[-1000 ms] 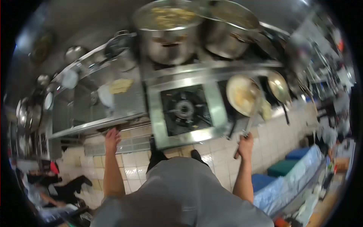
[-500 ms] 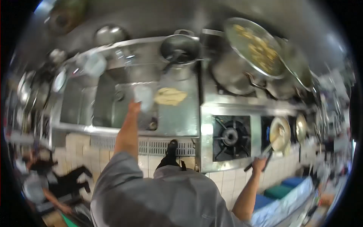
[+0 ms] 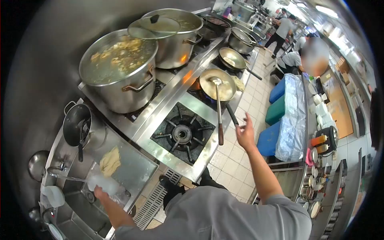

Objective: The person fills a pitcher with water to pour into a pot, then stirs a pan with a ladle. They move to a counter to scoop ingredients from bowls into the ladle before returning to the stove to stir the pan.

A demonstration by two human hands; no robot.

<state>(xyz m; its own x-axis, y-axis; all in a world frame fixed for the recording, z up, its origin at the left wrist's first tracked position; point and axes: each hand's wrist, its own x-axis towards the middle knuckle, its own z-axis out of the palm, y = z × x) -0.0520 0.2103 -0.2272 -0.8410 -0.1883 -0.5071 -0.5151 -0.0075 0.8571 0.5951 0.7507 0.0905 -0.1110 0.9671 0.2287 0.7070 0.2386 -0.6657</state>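
A white container (image 3: pixel 108 185) is gripped by the left hand (image 3: pixel 100 193); beyond the right hand (image 3: pixel 245 135), fingers spread, pale food (image 3: pixel 225 88) is held in a pan (image 3: pixel 204 77).

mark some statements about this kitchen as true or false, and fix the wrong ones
1. The left hand is at a whitish item in the sink. True.
2. The right hand grips the ladle. False: the hand is open, and the ladle rests in a pan.
3. A pot stands on the nearest burner. False: nothing stands on it.
4. A yellowish cloth lies on the steel counter. True.
5. Both big pots are fully covered. False: the nearer pot is uncovered.
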